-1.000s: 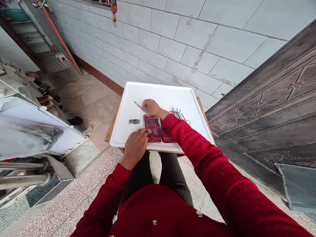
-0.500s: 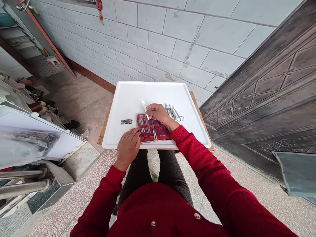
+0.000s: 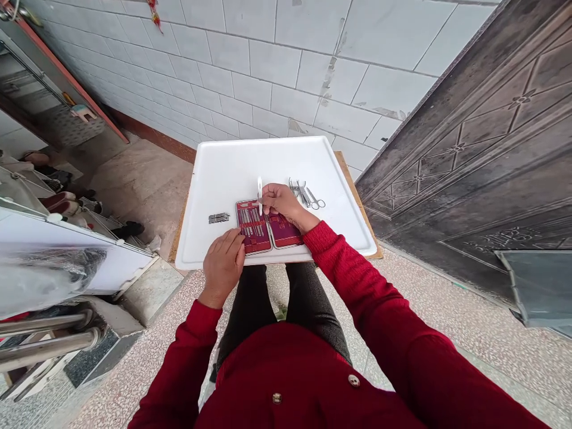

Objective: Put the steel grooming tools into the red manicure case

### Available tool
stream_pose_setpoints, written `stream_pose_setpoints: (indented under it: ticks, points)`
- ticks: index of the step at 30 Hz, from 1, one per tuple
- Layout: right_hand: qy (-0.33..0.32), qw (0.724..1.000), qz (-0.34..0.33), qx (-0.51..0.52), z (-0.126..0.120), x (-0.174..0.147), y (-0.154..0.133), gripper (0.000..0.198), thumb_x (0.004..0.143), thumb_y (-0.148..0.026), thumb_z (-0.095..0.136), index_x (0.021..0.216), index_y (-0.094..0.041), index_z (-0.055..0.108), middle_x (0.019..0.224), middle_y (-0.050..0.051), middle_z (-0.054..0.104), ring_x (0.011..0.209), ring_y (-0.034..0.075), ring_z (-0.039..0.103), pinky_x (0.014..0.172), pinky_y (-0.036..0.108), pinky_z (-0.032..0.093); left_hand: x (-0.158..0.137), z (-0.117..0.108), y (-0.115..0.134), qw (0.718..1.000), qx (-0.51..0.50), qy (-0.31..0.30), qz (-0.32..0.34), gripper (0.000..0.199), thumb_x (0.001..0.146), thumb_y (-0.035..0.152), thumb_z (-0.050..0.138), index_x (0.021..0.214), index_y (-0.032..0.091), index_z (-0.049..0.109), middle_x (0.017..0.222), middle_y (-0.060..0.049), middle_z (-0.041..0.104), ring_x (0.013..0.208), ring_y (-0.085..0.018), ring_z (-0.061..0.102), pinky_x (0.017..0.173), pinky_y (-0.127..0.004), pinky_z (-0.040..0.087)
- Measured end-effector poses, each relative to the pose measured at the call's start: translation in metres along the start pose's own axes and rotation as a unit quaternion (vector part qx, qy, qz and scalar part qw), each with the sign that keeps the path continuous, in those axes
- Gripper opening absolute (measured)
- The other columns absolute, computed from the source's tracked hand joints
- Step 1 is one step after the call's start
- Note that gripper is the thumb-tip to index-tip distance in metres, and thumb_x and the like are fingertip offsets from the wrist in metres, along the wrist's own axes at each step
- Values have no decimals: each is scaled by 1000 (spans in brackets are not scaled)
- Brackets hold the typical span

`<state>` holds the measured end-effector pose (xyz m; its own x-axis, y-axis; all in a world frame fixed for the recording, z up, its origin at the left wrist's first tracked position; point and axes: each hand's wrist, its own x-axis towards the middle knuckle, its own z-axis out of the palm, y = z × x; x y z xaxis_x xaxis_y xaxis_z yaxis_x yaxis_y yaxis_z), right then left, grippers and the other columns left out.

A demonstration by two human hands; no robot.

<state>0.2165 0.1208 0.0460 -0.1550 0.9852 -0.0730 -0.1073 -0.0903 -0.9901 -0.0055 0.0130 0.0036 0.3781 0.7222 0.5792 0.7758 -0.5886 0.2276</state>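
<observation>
A red manicure case (image 3: 254,243) lies unfolded on a white tray (image 3: 218,164), slim metal tools strapped in its left half. My left hand (image 3: 223,259) is at the case's left edge, fingers closed against it and the fingertips partly hidden. Above the case, my right hand (image 3: 281,201) pinches a slim, whitish, shiny tool (image 3: 260,193) held nearly upright; its exact kind is unclear. Left of the case are several nail clippers (image 3: 218,218), side by side. Small scissors (image 3: 317,203) and other metal tools (image 3: 302,192) lie beyond my right wrist, which covers part of the case's right half.
The tray rests on a wooden board (image 3: 177,233) showing at both sides. A tiled wall (image 3: 272,59) stands behind it, and a dark patterned door (image 3: 469,173) is on the right. A shoe rack (image 3: 80,208) and metal tubes (image 3: 49,339) are at the left.
The view has shifted slightly, so the tray sits a little farther left and higher. The whitish tool in my right hand has turned more upright. My left hand stays at the case.
</observation>
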Motion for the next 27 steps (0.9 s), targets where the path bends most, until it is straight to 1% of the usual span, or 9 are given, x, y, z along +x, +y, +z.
stream_pose_setpoints:
  ticks: [4,8,10,13,17,20,24,25,27]
  points:
    - [-15,1000,10,-2,2,-2,0,27,79,-14,78,72,-18,52,68,0,73,42,6,57,33,14,26,1,-1,0,1000,-1,-9,-2,28,105,23,45,121,21,68,133,-10,73,124,-27,68,105,-46,54]
    - [-26,999,4,-18,4,-2,1,30,77,-19,83,73,-18,53,58,-3,67,39,5,51,34,15,27,1,-1,-1,1000,-1,-9,0,28,105,23,45,121,20,68,133,-11,73,125,-27,68,106,-45,54]
    - [-28,999,-3,-27,4,-2,1,30,77,-23,84,75,-18,55,58,-4,66,39,6,51,35,15,28,1,-1,-1,1000,-3,-9,-2,28,105,23,45,122,21,68,133,-11,72,125,-27,67,106,-46,54]
    - [-20,998,-21,-55,3,-3,1,22,80,-24,80,77,-18,59,63,-4,68,41,6,54,38,16,33,1,0,-1,1000,-3,-11,-1,28,105,23,46,122,21,68,134,-11,72,125,-27,68,106,-46,54]
    - [-8,996,-40,-85,3,-6,0,10,84,-16,71,80,-17,62,66,-3,71,41,6,53,44,17,41,1,-1,0,1000,2,-10,3,28,105,23,46,122,21,68,134,-11,71,125,-27,67,105,-45,55]
    - [-16,998,-35,-57,4,-7,-1,9,84,-16,71,82,-16,62,70,-1,75,41,6,55,44,17,44,2,-1,-1,1000,4,-4,7,27,104,22,47,122,21,68,133,-11,72,124,-26,68,104,-45,55]
    - [-34,999,-12,-13,4,-7,0,15,81,-18,77,86,-16,63,70,0,75,43,7,56,37,15,38,2,-1,-1,1000,11,6,10,27,104,23,47,121,21,68,132,-11,73,121,-27,69,102,-45,57]
    - [-37,999,-11,-5,4,-7,0,16,82,-18,78,88,-16,63,69,0,74,44,7,57,36,15,38,2,-1,-1,1000,11,7,10,27,104,23,47,121,22,68,132,-11,73,121,-26,69,102,-45,57]
    - [-38,999,-12,10,4,-7,1,14,85,-18,76,91,-16,63,70,-1,72,47,8,59,38,15,43,2,-1,-1,1000,11,6,9,27,104,23,47,122,22,68,132,-11,73,121,-27,69,102,-46,57]
